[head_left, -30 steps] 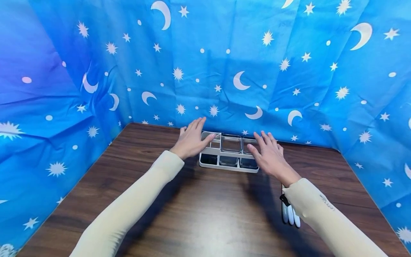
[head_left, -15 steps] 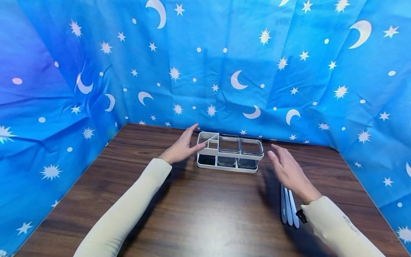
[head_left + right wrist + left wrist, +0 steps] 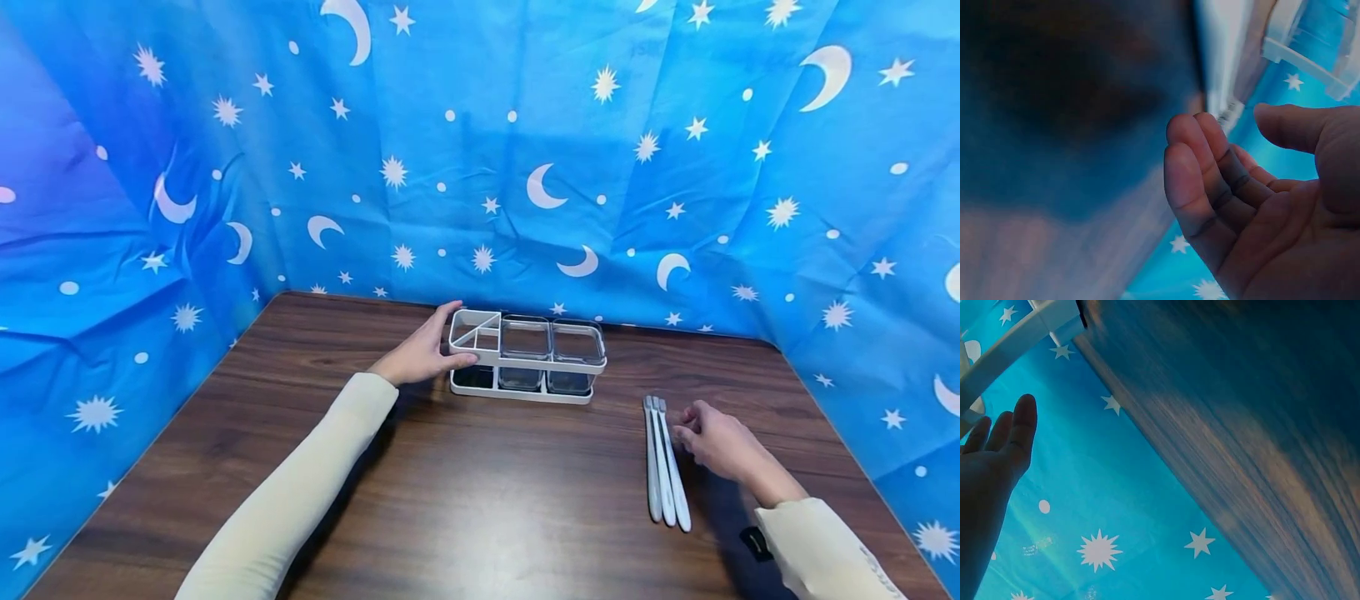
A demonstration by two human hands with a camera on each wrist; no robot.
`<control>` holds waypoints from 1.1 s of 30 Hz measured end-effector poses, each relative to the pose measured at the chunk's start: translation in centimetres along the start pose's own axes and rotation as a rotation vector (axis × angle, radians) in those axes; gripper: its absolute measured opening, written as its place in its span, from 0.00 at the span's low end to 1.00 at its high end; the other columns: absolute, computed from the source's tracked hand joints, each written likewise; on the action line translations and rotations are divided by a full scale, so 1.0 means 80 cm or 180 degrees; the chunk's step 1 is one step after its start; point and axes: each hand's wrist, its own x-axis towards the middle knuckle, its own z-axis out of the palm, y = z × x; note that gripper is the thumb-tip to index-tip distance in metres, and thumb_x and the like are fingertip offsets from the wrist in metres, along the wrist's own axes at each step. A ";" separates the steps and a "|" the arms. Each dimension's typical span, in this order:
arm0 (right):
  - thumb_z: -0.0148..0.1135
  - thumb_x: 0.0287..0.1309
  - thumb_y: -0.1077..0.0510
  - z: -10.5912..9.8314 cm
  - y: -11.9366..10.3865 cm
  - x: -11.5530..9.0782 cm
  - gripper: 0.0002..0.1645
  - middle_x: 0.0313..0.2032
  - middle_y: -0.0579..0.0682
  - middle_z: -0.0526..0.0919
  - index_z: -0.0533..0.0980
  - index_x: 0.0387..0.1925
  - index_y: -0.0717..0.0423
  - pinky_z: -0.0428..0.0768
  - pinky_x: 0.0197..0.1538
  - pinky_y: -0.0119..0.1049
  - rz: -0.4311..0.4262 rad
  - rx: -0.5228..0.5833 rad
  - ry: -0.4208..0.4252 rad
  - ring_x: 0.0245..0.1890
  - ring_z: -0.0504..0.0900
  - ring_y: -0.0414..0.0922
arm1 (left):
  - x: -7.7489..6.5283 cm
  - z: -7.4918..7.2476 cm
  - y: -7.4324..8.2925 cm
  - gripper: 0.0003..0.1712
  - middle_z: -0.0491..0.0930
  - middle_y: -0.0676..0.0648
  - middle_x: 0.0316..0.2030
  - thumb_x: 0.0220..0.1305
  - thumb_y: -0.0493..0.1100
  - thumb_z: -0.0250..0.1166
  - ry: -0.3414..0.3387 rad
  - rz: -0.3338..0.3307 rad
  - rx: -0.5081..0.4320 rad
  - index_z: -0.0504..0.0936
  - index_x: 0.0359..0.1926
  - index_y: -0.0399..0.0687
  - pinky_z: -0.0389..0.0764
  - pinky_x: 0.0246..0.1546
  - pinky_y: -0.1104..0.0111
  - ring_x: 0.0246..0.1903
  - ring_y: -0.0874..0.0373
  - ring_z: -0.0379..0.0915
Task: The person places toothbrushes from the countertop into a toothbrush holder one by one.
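A white two-tier rack (image 3: 532,363) stands at the back of the table, its upper tier holding a divided section on the left and two clear square containers (image 3: 577,360). At the rack's left end is my left hand (image 3: 423,348), thumb at the front and straight fingers reaching along the side. In the left wrist view those fingers (image 3: 1022,425) lie close to the white frame. My right hand (image 3: 723,446) hovers just right of three slim silver-white utensils (image 3: 662,467) lying side by side; their exact kind is unclear. Its fingers (image 3: 1185,178) are loosely bent and hold nothing.
Dark wood-grain table (image 3: 480,492) spreads under everything. A blue cloth (image 3: 420,108) with white moons and stars hangs behind and along both sides, close behind the rack. A small black item (image 3: 755,543) sits at the right cuff.
My right hand has come away from the rack's right end, moving right and towards me beside the utensils. The left hand drew back slightly, then closed in on the rack's left end.
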 end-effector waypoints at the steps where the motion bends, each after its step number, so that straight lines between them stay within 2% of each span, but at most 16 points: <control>1: 0.54 0.66 0.59 0.003 0.002 0.001 0.17 0.30 0.54 0.77 0.66 0.46 0.72 0.73 0.27 0.40 0.0037 -0.0003 -0.0025 0.25 0.76 0.44 | 0.000 0.000 -0.001 0.59 0.48 0.46 0.71 0.50 0.73 0.62 0.0010 0.0009 0.0012 0.43 0.73 0.56 0.58 0.61 0.49 0.67 0.48 0.51; 4: 0.55 0.65 0.58 0.008 0.006 0.006 0.18 0.31 0.56 0.77 0.67 0.45 0.71 0.73 0.28 0.41 0.0084 -0.0091 -0.0014 0.26 0.74 0.46 | 0.001 0.001 0.000 0.57 0.50 0.45 0.70 0.51 0.72 0.62 0.0027 0.0031 0.0051 0.45 0.73 0.56 0.58 0.61 0.50 0.66 0.49 0.52; 11: 0.58 0.61 0.59 0.011 0.003 0.014 0.17 0.33 0.60 0.76 0.69 0.41 0.72 0.71 0.39 0.52 -0.0034 -0.0334 0.0091 0.32 0.73 0.53 | 0.001 0.002 0.003 0.55 0.51 0.45 0.69 0.52 0.72 0.61 0.0020 0.0044 0.0110 0.47 0.72 0.57 0.59 0.61 0.51 0.65 0.49 0.53; 23: 0.57 0.61 0.62 0.017 0.002 0.024 0.17 0.31 0.57 0.73 0.68 0.43 0.75 0.71 0.37 0.48 -0.0013 -0.0386 0.0030 0.31 0.71 0.51 | 0.000 0.001 0.003 0.53 0.51 0.46 0.70 0.54 0.70 0.62 -0.0022 0.0014 0.0072 0.47 0.72 0.57 0.59 0.61 0.52 0.65 0.51 0.53; 31: 0.59 0.59 0.61 0.017 0.003 0.033 0.14 0.27 0.54 0.71 0.70 0.37 0.71 0.71 0.33 0.45 0.0047 -0.0500 0.0008 0.27 0.71 0.49 | -0.002 0.002 0.005 0.53 0.52 0.46 0.69 0.54 0.70 0.62 -0.0029 0.0020 0.0025 0.47 0.72 0.56 0.59 0.61 0.52 0.64 0.50 0.55; 33: 0.59 0.58 0.60 0.018 0.003 0.034 0.11 0.25 0.52 0.70 0.71 0.31 0.67 0.69 0.30 0.43 0.0053 -0.0487 0.0029 0.25 0.70 0.48 | -0.003 0.002 0.006 0.54 0.52 0.46 0.69 0.53 0.70 0.62 -0.0027 0.0005 0.0037 0.47 0.72 0.56 0.59 0.61 0.53 0.64 0.50 0.55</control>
